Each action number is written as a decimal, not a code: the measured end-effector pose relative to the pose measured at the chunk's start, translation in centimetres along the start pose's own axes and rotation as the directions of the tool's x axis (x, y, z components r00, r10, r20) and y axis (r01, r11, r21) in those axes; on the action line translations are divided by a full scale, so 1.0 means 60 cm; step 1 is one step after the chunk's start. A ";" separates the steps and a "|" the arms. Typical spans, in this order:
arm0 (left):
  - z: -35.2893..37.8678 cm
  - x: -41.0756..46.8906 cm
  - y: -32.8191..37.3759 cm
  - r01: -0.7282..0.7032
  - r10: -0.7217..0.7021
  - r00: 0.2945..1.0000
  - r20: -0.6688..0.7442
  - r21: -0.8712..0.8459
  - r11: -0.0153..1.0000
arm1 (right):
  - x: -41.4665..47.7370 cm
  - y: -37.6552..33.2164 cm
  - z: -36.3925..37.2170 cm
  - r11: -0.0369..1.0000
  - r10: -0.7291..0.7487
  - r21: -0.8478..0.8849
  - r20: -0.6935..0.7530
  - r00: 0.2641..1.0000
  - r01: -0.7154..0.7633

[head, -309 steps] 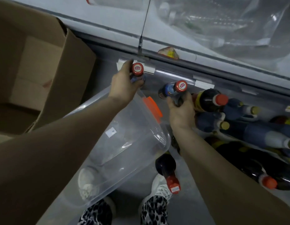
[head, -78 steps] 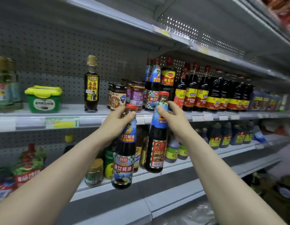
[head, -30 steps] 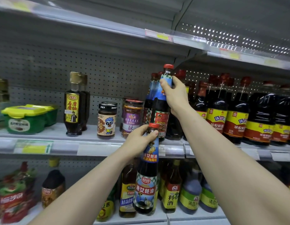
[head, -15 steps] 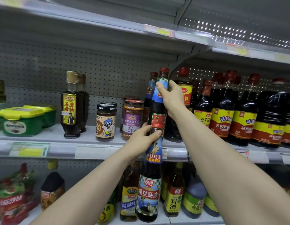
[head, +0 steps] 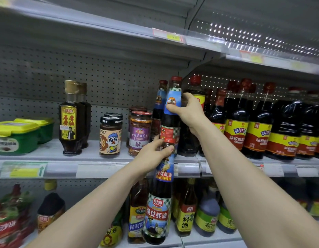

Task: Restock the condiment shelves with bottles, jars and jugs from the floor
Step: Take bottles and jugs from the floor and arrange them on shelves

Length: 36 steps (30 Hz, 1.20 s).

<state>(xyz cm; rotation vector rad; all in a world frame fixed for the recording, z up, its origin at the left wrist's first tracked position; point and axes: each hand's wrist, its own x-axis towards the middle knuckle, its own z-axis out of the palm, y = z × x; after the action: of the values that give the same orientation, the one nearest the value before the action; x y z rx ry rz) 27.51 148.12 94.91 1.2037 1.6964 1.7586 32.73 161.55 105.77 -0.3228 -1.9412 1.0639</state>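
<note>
Head view looked at a condiment shelf (head: pixel 101 170) running across the middle of the frame. The right hand (head: pixel 189 112), at centre, curled its fingers and thumb round the blue-labelled neck of a dark oyster sauce bottle (head: pixel 170 123), upright over the shelf beside a matching bottle (head: pixel 161 102) on its left; its base was hidden, so whether it stood on the shelf could not be told. The left hand (head: pixel 152 155), just below, gripped a second oyster sauce bottle (head: pixel 158 208) by the neck under its red cap, and that bottle hung upright in front of the shelf rail and the lower shelf's bottles. Left of the hands stood a chili jar (head: pixel 140 134), a cartoon-labelled jar (head: pixel 110 139), a sesame oil bottle (head: pixel 70 119) and green tubs (head: pixel 13 138). Soy sauce bottles (head: pixel 258 126) filled the shelf at right.
</note>
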 end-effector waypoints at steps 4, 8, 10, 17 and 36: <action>0.004 0.001 0.002 -0.028 0.028 1.000 -0.009 0.012 1.000 | -0.022 0.002 0.004 0.977 -0.039 -0.209 -0.019 0.999 0.035; 0.002 0.001 0.005 -0.045 0.045 0.999 -0.003 -0.012 0.999 | -0.057 0.031 0.004 0.978 0.125 -0.178 0.094 0.988 -0.107; 0.002 0.000 0.006 -0.056 0.056 0.998 0.005 -0.018 0.998 | -0.071 0.044 0.000 0.978 0.162 -0.150 0.101 0.982 -0.146; -0.004 0.004 -0.004 -0.077 0.077 0.996 0.035 -0.001 0.997 | -0.095 0.042 0.006 0.928 0.074 -0.361 -0.056 0.996 -0.090; -0.040 -0.013 -0.001 -0.018 0.017 1.000 0.023 0.017 1.000 | -0.116 0.079 0.020 0.938 0.329 -0.171 0.167 0.929 -0.301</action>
<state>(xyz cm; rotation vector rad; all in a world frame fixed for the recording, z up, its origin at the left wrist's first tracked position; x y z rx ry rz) 25.99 146.10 94.90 1.2450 1.6957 1.7374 35.06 159.70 97.79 -0.6512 -2.1958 1.2004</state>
